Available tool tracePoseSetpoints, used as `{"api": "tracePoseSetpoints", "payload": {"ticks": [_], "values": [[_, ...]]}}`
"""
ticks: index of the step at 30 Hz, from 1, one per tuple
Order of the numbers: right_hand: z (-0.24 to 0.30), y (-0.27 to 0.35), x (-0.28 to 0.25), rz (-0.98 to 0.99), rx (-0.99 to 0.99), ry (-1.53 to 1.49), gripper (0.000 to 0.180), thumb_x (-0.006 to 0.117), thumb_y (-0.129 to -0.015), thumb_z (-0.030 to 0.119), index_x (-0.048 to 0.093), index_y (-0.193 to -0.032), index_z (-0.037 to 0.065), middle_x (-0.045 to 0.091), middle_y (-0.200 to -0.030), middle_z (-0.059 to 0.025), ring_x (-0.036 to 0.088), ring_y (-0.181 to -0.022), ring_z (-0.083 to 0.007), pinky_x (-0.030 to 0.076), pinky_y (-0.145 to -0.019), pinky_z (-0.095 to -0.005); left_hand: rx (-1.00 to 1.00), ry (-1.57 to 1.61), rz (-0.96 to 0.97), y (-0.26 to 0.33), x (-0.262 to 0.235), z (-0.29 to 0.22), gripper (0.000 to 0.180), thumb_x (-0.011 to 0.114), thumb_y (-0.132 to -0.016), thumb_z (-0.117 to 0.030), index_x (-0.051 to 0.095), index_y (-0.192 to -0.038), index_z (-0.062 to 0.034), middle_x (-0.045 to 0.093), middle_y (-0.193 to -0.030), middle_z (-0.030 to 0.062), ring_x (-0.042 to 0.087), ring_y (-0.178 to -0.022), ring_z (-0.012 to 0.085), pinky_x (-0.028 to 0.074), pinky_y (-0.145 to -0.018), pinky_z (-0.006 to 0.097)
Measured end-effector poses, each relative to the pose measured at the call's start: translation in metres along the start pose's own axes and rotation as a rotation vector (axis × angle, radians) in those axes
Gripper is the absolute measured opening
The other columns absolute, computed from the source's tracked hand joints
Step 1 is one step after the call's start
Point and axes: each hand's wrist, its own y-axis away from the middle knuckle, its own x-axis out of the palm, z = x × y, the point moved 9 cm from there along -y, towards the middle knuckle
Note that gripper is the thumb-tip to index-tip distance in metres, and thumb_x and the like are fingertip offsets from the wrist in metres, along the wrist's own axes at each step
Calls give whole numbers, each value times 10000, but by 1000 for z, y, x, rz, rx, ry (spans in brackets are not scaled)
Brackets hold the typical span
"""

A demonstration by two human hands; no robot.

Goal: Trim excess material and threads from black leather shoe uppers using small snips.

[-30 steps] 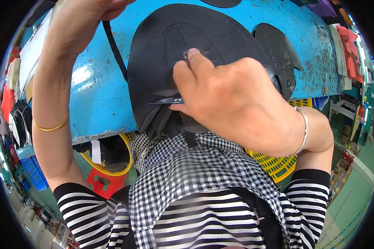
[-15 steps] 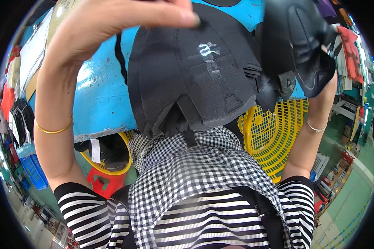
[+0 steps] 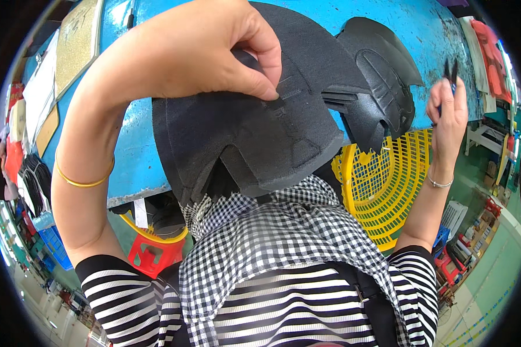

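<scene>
A large black fabric piece (image 3: 307, 118), curved and stitched, lies over the blue table's near edge and hangs toward my lap. It has a notch at its lower side, with darker layers below. My left hand (image 3: 246, 55) is over its middle, thumb and bent index finger pressed together at the fabric; whatever they pinch is hidden. To the right, my right hand (image 3: 448, 113) is raised at the table edge, fingers wrapped round small thread snips (image 3: 450, 69) with two dark pointed tips upward. Between the hands rests a shiny black moulded piece (image 3: 382, 81), touching nothing of mine.
The blue table (image 3: 139, 144) spans the front. Below its edge stand a yellow plastic basket (image 3: 388, 191) on the right, and a yellow-rimmed basket (image 3: 171, 236) over a red stool (image 3: 153, 254) on the left. White sheets and a tan board (image 3: 78, 43) lie far left.
My right hand has let go of the black moulded piece, now on the table, and holds snips. My left hand has come down onto the fabric, which has shifted slightly left.
</scene>
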Motion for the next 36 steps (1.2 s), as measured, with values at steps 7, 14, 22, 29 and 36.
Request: {"api": "tracePoseSetpoints", "payload": {"ticks": [7, 14, 22, 29, 36], "values": [[99, 41, 175, 778, -673, 330, 124, 693, -851, 102, 610, -935, 61, 615, -744, -56, 614, -629, -231, 467, -572, -316, -118, -448, -77, 5, -16, -2, 249, 790, -774, -166, 597, -764, -9, 548, -641, 41, 475, -610, 129, 401, -593, 282], [98, 41, 197, 1007, -752, 423, 109, 700, -825, 65, 614, -885, 38, 619, -738, -76, 623, -682, -273, 477, -605, -328, -33, -224, -82, 9, -23, 10, 253, 697, -868, -179, 554, -788, 14, 526, -704, 29, 477, -700, 108, 413, -672, 270], [120, 33, 212, 816, -827, 582, 134, 693, -841, 108, 598, -919, 56, 577, -704, -112, 595, -635, -289, 440, -566, -341, 44, -282, -207, 16, -29, 9, 235, 672, -893, -174, 554, -839, 23, 508, -722, 30, 477, -708, 107, 425, -686, 272], [111, 14, 221, 1046, -301, 820, 330, 582, -974, 370, 607, -953, 41, 615, -705, -139, 613, -636, -309, 458, -582, -369, 25, -228, -61, 20, -24, 13, 220, 671, -913, -197, 593, -920, 9, 558, -822, 33, 501, -793, 116, 426, -772, 265], [131, 21, 224, 1052, -459, 633, 289, 608, -970, 342, 601, -946, 55, 608, -686, -102, 589, -595, -244, 442, -565, -331, 139, -232, -230, 26, -34, 26, 244, 650, -944, -258, 625, -1036, -34, 588, -926, -5, 520, -836, 101, 423, -823, 258]]}}
